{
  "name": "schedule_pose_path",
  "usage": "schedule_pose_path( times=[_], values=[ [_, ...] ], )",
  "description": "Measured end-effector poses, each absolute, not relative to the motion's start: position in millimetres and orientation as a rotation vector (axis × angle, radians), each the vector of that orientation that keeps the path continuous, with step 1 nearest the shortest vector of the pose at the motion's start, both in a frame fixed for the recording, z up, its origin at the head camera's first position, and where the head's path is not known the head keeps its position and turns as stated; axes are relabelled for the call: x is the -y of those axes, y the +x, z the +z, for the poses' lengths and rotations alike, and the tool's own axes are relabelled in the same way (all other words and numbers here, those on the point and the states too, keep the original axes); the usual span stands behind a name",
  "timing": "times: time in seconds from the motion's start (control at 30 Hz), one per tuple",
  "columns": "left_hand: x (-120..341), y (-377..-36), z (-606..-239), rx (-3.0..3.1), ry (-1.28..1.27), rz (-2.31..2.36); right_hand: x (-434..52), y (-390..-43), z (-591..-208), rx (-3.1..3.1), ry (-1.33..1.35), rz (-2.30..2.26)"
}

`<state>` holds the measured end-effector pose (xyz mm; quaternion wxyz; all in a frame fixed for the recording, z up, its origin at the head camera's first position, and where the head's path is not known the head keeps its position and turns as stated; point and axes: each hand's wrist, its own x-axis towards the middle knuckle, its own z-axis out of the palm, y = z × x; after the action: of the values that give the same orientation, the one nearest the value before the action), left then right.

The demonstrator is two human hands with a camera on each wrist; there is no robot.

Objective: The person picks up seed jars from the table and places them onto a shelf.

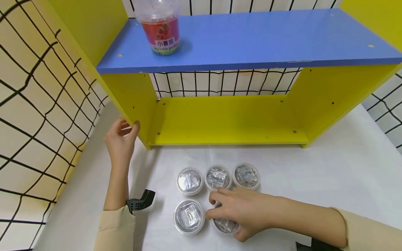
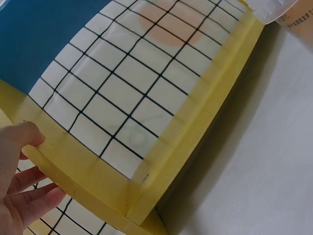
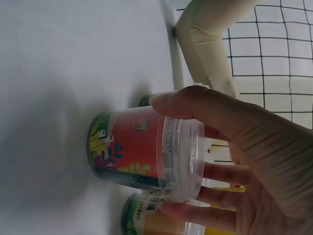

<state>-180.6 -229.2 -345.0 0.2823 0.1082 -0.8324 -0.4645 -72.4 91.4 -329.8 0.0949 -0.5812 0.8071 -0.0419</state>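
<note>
Right hand (image 1: 242,212) is closing round the front-right cup (image 1: 225,225) of the cluster on the white table (image 1: 345,174); the right wrist view is showing thumb on one side of the clear lid rim and fingers on the other, so it is gripping that cup (image 3: 142,152), which is standing upright on the cloth with a red printed label. Left hand (image 1: 120,141) is resting on the front edge of the left side panel (image 1: 125,115) of the yellow shelf unit (image 1: 226,120), thumb on the edge and fingers wrapping behind it; it is holding the panel, apparently to steady the unit. My read of doing this well: keep the grip low on the lid rim and evenly opposed, lift straight up before moving sideways, since the neighbours are sitting close. Front-left cup (image 1: 189,216) is just beside the held one, and the three back cups (image 1: 190,181) (image 1: 218,177) (image 1: 246,176) are lining up right behind it, the middle one almost touching the fingertips; a sideways drag would likely be knocking those. Another cup with a tomato label (image 1: 161,29) is standing on the blue top board (image 1: 267,38) at its left end. Lower bay of the shelf is sitting directly behind the cluster. Black wire grid (image 1: 37,104) is walling in the left and back.
</note>
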Motion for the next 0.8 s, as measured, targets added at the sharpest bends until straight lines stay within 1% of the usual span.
schedule_pose_path(
  times=[0.23, 0.5, 0.63, 0.8],
  values=[
    [228, -180, -346, 2.236, 0.296, -1.255, -98, -73, -318, -2.369, -1.663, -0.235],
    [229, -180, -345, 2.239, 0.303, -1.254, -103, -91, -269, -2.308, -1.466, -0.371],
    [229, -179, -346, 2.245, 0.294, -1.236, -104, -97, -252, -2.329, -1.489, -0.399],
    [229, -180, -345, 2.26, 0.3, -1.232, -104, -96, -244, -2.341, -1.494, -0.416]
  ],
)
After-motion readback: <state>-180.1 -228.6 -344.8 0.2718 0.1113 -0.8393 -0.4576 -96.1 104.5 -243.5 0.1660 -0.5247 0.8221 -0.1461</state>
